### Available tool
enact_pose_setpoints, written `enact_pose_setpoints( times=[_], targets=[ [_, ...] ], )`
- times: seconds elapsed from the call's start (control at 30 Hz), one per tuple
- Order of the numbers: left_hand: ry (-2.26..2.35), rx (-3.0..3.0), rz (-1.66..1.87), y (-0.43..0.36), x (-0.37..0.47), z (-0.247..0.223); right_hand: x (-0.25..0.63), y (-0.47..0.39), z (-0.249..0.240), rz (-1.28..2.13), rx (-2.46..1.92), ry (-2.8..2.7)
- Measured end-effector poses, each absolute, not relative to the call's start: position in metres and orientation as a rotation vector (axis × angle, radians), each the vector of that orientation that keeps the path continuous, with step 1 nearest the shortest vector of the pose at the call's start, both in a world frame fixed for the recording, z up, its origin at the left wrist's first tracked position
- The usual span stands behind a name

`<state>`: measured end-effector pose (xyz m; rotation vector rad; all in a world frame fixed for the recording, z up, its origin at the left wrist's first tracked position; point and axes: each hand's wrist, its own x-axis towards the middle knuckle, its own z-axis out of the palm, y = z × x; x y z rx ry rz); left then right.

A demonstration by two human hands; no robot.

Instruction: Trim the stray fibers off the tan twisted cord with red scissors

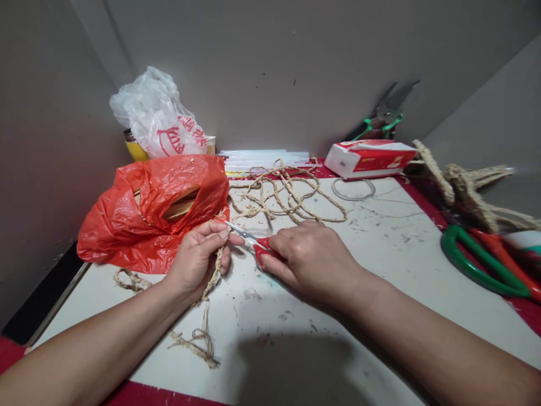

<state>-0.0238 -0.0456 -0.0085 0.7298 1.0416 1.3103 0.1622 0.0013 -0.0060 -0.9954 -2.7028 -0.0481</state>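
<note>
Nearest the tabletop's [287, 304] near edge, left of its middle, lies a frayed offcut of braided straw rope [192, 344]. Beyond it, the left hand [203, 254] pinches a straw braid [217, 270], thumb and fingertips together on its upper part; the braid hangs below the fingertips, along the inside of the hand, down towards the wrist. A looped rope end [129, 280] lies across the forearm, towards the left edge; whether it joins the braid is unclear.

The right hand [313, 254] has thumb and fingers closed around the red handles of small scissors [244, 233], whose tips point left and meet the braid at the left fingertips. Near the right edge are large green handles [482, 265].

Farther off, a red plastic bag [122, 220] covers the far left corner. A tangled braided cord [291, 197] lies along the far edge, with a wire coil [354, 197] to its right and a tissue pack [372, 160] behind that.
</note>
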Motion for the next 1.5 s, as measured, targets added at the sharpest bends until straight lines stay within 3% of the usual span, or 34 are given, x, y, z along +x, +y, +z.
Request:
enact_pose_setpoints(
  times=[0.17,0.37,0.53,0.93,1.5],
  targets=[
    [1.040,0.744,1.306,-0.046,-0.023,-0.007,0.163,0.005,-0.012,0.223,-0.982,-2.540],
    [1.066,0.807,1.305,-0.049,-0.020,-0.009,0.154,0.005,-0.009,1.261,-1.036,-1.737],
    [1.205,0.990,1.279,-0.055,-0.014,-0.009,0.148,0.004,-0.006,1.675,-1.001,-1.317],
    [1.365,1.346,1.213,-0.066,-0.010,-0.012,0.154,0.013,-0.006,1.826,-0.898,-1.013],
    [1.227,1.134,1.066,-0.057,-0.012,-0.017,0.154,0.015,-0.004,1.804,-0.729,-0.866]
  ],
)
